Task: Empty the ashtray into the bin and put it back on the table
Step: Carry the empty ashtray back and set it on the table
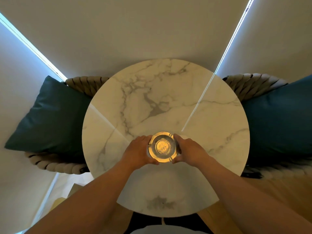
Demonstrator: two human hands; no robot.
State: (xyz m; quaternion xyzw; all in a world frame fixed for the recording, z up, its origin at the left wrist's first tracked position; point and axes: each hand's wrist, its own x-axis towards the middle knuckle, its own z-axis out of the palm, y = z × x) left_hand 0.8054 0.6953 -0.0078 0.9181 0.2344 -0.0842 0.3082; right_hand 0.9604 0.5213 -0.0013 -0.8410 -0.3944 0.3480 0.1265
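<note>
A round metal ashtray [163, 146] with a notched rim sits on the round white marble table [165, 102], a little nearer to me than its middle. Small specks of ash lie in its centre. My left hand [137, 152] cups the ashtray's left side and my right hand [190, 151] cups its right side, fingers curled around the rim. Whether the ashtray rests on the table or is lifted slightly I cannot tell. No bin is in view.
Two woven rope chairs flank the table, each with a dark teal cushion: left cushion [49, 115], right cushion [280, 119]. A pale wall [152, 31] stands behind the table. Wooden floor [270, 200] shows at the lower right.
</note>
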